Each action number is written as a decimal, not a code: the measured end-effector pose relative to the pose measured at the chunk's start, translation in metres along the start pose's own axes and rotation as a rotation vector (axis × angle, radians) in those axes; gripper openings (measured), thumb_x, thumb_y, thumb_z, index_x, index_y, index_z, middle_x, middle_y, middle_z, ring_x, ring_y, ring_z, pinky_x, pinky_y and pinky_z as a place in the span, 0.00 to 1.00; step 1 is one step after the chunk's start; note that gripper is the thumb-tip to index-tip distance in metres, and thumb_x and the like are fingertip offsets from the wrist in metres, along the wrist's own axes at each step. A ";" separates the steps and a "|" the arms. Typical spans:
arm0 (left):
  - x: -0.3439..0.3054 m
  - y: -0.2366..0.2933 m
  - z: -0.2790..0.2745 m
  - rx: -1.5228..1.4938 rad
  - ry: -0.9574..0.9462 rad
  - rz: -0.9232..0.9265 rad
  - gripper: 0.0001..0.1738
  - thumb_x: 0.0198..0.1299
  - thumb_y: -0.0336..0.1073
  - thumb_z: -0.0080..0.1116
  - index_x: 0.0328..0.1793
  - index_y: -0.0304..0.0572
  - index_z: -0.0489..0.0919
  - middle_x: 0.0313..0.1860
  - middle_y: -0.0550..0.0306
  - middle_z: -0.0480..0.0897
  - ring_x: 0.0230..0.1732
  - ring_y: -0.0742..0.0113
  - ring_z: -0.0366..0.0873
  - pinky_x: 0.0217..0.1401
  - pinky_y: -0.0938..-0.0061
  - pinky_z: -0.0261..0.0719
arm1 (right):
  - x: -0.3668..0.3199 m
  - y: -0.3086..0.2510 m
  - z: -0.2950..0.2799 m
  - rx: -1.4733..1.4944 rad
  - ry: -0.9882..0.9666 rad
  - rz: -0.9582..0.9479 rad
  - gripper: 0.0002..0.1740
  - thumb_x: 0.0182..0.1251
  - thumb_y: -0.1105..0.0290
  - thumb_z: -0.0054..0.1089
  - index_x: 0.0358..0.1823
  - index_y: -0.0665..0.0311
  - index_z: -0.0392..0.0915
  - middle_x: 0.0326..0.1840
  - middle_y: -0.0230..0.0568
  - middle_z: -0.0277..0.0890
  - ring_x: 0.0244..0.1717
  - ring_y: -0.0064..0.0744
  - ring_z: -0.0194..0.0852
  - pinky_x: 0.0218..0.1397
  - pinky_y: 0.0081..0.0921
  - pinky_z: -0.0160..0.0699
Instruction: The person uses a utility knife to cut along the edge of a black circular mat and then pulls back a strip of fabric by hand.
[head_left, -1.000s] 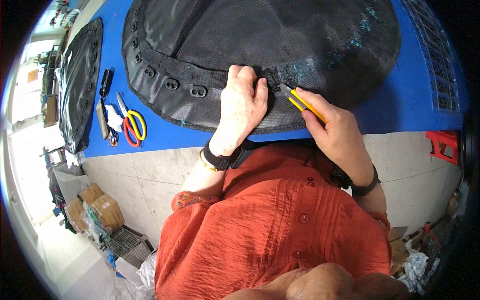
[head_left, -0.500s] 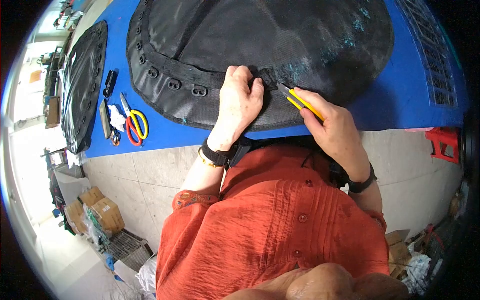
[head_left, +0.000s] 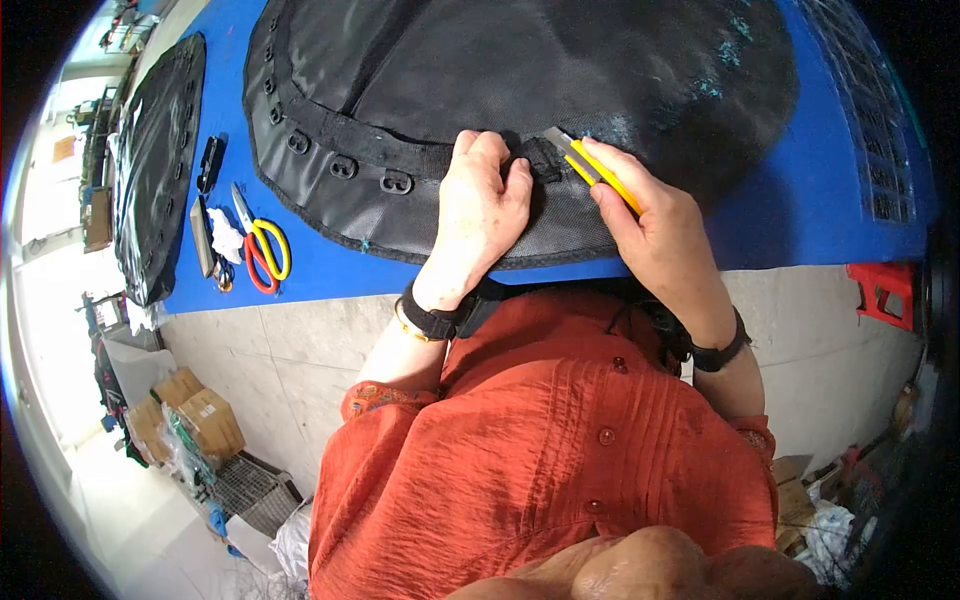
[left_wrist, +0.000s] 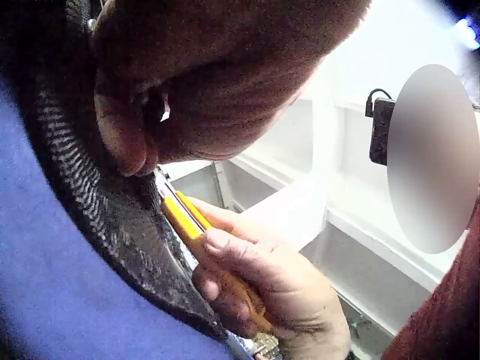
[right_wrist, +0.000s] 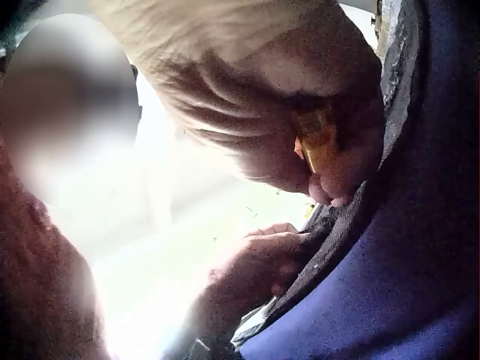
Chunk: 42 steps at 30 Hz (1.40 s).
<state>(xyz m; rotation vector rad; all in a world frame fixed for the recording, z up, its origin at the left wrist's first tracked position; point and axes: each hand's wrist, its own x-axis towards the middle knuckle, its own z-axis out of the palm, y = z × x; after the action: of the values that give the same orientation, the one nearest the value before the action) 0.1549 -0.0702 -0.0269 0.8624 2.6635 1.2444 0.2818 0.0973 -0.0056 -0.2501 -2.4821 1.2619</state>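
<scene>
A large round-edged black mesh piece [head_left: 480,70] lies spread over the blue table. Along it runs a black webbing strap [head_left: 400,152], with a row of black plastic eyelets beside it. The left hand [head_left: 485,205] rests on the piece with curled fingers, pinching the strap near its frayed end. In the right hand [head_left: 665,225] is a yellow utility knife [head_left: 605,178], blade out and pointing away from the body, its tip close over the mesh just past the strap end. From the left wrist view the knife [left_wrist: 186,216] shows just below the left fingertips [left_wrist: 131,154].
Scissors [head_left: 265,250] with red and yellow handles lie left on the blue tabletop [head_left: 330,265], near a black tool [head_left: 210,165] and a white scrap [head_left: 226,236]. Another black piece [head_left: 160,170] lies at the far left. A clear plastic-wrapped stack [head_left: 870,120] is at right.
The right hand has shifted the knife away from the body and slightly left, so the blade now sits beyond the strap end. The left hand keeps its place and grip.
</scene>
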 end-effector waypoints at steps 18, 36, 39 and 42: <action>0.000 -0.001 0.000 -0.016 -0.002 -0.010 0.10 0.64 0.31 0.67 0.39 0.32 0.77 0.37 0.43 0.77 0.39 0.44 0.79 0.45 0.56 0.78 | 0.003 -0.003 0.008 -0.048 0.005 -0.020 0.23 0.77 0.73 0.63 0.72 0.61 0.77 0.55 0.58 0.87 0.53 0.58 0.89 0.52 0.44 0.89; -0.001 -0.006 0.002 0.007 0.010 0.022 0.10 0.66 0.32 0.66 0.42 0.32 0.78 0.39 0.44 0.77 0.36 0.48 0.80 0.41 0.58 0.79 | -0.012 -0.007 -0.001 -0.042 -0.082 0.057 0.22 0.77 0.72 0.62 0.70 0.61 0.78 0.58 0.56 0.86 0.57 0.59 0.87 0.56 0.46 0.88; -0.002 -0.007 0.002 0.001 -0.002 0.006 0.10 0.67 0.32 0.65 0.42 0.31 0.78 0.41 0.45 0.77 0.35 0.49 0.81 0.39 0.59 0.80 | -0.018 -0.010 -0.009 -0.024 -0.111 0.084 0.22 0.77 0.72 0.62 0.70 0.60 0.78 0.59 0.56 0.86 0.57 0.59 0.86 0.56 0.46 0.88; -0.002 -0.010 0.003 -0.007 -0.005 0.008 0.10 0.68 0.32 0.64 0.43 0.31 0.77 0.41 0.45 0.77 0.34 0.50 0.81 0.38 0.60 0.81 | -0.025 -0.010 -0.013 -0.030 -0.136 0.100 0.22 0.76 0.72 0.62 0.70 0.60 0.78 0.58 0.56 0.86 0.57 0.59 0.86 0.55 0.46 0.88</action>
<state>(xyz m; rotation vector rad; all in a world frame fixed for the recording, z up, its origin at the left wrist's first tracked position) 0.1531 -0.0739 -0.0362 0.8752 2.6527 1.2512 0.3096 0.0931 0.0044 -0.3090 -2.6344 1.3233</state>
